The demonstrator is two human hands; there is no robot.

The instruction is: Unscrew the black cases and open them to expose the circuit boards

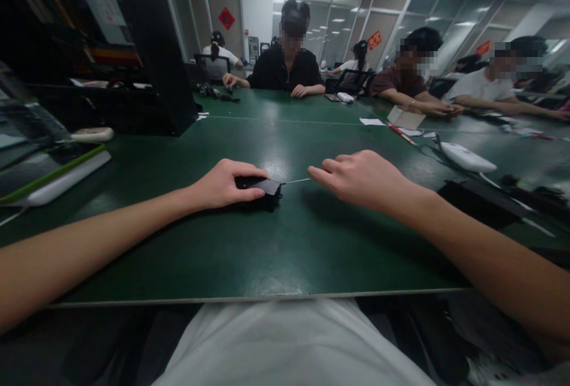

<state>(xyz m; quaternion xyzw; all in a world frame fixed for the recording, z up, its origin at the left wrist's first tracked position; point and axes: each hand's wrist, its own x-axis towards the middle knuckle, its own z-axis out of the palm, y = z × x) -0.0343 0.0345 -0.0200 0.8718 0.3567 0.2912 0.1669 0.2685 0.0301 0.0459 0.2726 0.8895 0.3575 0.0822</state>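
Note:
My left hand (225, 184) rests on the green table (285, 255), its fingers closed around a small black object (262, 188) and pressing it down. A thin pale thread or wire (296, 181) runs from that object to my right hand (363, 177). The right hand hovers just above the table, with thumb and forefinger pinched on the end of the thread and the other fingers curled. I cannot make out what the black object is.
Several people sit along the far and right sides of the table. A white device (467, 157), papers (405, 117) and a red pen lie at the right. A black tray (481, 202) sits near my right forearm. Dark shelves (111, 47) and a keyboard (53, 175) stand at the left.

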